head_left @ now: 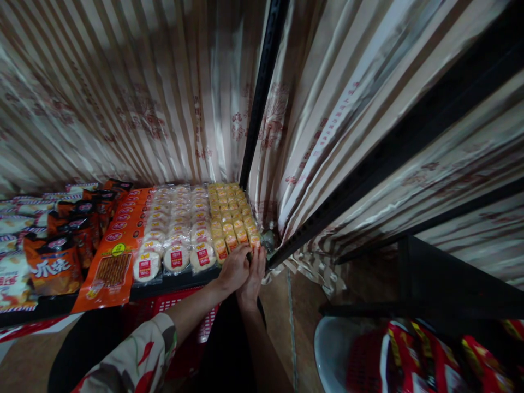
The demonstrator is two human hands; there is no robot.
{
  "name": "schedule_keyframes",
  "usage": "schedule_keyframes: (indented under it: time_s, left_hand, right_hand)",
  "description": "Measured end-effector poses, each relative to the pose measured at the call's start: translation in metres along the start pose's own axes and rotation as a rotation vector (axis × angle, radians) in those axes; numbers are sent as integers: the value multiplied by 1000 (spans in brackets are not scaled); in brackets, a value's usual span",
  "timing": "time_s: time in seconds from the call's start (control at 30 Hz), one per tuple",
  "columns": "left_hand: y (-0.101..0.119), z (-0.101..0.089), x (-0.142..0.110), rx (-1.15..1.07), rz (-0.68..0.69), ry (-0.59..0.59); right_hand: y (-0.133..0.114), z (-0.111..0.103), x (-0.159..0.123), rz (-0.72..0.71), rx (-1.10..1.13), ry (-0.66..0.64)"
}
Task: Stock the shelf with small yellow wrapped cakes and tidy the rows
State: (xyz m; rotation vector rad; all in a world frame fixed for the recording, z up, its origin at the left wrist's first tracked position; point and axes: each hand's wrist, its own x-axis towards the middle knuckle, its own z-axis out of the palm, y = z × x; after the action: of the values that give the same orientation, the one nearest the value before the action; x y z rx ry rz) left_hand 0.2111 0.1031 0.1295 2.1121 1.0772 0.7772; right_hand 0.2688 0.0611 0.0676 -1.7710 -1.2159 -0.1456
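Note:
My left hand (235,268) and my right hand (252,278) are side by side at the front right corner of a dark shelf. Their fingertips meet at the front end of the rightmost row of small yellow snack packets (231,232). The left fingers are curled together, and what lies under them is hidden. On the right hand, the fingers reach up against the front yellow packet (255,239) and seem to grip it. Left of these rows stand clear-wrapped round white crackers (177,256) with red labels.
An orange hanging snack pack (108,267), orange bags (55,267) and white bags (14,278) fill the shelf's left side. A black upright post (264,93) and pleated curtains (164,98) stand behind. Below is a red basket (172,305); red packets (409,355) sit lower right.

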Motion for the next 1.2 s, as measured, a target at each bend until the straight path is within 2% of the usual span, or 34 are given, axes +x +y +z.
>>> schedule_keyframes:
  time_s: [0.27, 0.83, 1.2]
  left_hand:
    - [-3, 5, -1, 0, 1, -3]
    - [2, 4, 1, -20, -3, 3]
    - [8, 5, 13, 34, -41, 87]
  right_hand:
    - [1, -6, -11, 26, -57, -15]
    - [3, -7, -4, 43, 13, -14]
    - [6, -2, -7, 50, 37, -13]
